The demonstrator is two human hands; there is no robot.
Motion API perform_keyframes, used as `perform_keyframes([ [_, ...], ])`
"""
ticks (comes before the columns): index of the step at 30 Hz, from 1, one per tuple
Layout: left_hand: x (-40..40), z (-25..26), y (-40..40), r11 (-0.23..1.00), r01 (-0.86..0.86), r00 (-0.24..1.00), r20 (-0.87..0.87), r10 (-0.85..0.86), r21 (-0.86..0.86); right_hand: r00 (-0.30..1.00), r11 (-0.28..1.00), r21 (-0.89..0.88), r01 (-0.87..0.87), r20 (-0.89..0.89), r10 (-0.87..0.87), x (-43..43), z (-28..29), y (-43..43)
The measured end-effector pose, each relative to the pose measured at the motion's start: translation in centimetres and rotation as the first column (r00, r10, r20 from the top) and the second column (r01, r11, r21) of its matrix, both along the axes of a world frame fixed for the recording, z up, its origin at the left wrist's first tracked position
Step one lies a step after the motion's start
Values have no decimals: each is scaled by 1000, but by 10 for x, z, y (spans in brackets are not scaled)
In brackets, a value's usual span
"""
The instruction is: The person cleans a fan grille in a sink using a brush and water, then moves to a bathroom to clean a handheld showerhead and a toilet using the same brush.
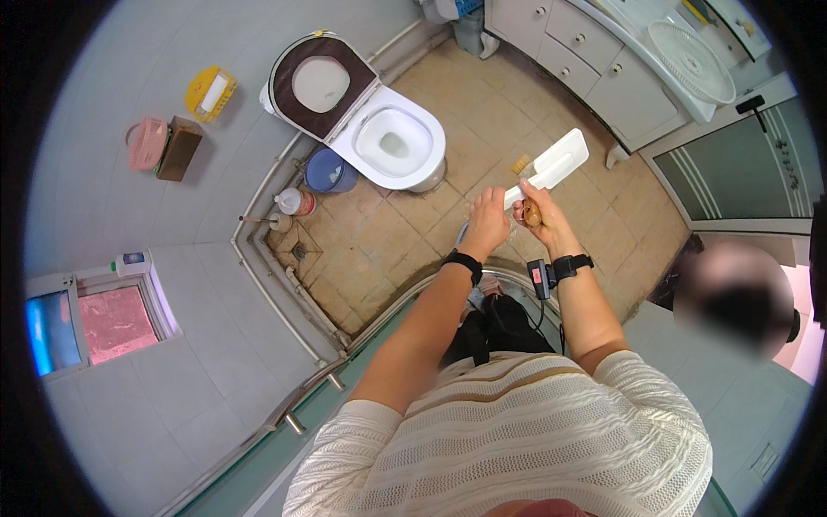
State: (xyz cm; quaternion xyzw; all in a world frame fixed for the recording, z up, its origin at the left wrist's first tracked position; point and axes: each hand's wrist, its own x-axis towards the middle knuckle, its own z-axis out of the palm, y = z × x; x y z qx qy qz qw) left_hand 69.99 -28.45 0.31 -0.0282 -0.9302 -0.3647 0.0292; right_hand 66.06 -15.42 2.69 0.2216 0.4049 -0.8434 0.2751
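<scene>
Ahead of my body both hands meet around a long white plastic piece (pixel 561 159) with a flat, wide far end. My left hand (pixel 489 218) grips its narrow near end, fingers curled over it. My right hand (pixel 548 216) cups a brown rounded object (pixel 532 213) in the palm, its thumb against the white piece. What the brown object is, I cannot tell. Yellowish bristles of a brush (pixel 521 164) show just beyond the white piece; what holds them is hidden. A bluish tube, perhaps a hose (pixel 462 234), shows beside my left hand.
A toilet (pixel 429 139) with raised lid stands ahead left, beside a blue bin (pixel 323 168), a white bottle (pixel 297 201) and a toilet brush (pixel 279 222). A curved shower rail (pixel 387 311) runs near my feet. Cabinets (pixel 636 97) stand ahead right; another person (pixel 736 300) is at right.
</scene>
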Motion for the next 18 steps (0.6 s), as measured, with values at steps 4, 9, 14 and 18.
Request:
perform_keyframes([
  [4,-6,-9,-4,996,38,998,52,-42,77,1000,993,119,15,-12,-14,-5,-7,4],
  [9,-55,-22,-21,644,-227,927,364,-86,730,998,963,268,-14,-54,29,19,-3,-14],
  [14,-97,19,8,520,-397,708,613,-351,756,1000,954,300,4,-1,-3,56,2,-21],
  [18,-123,6,15,551,-310,605,608,-514,775,999,955,295,37,13,-43,57,8,-9],
])
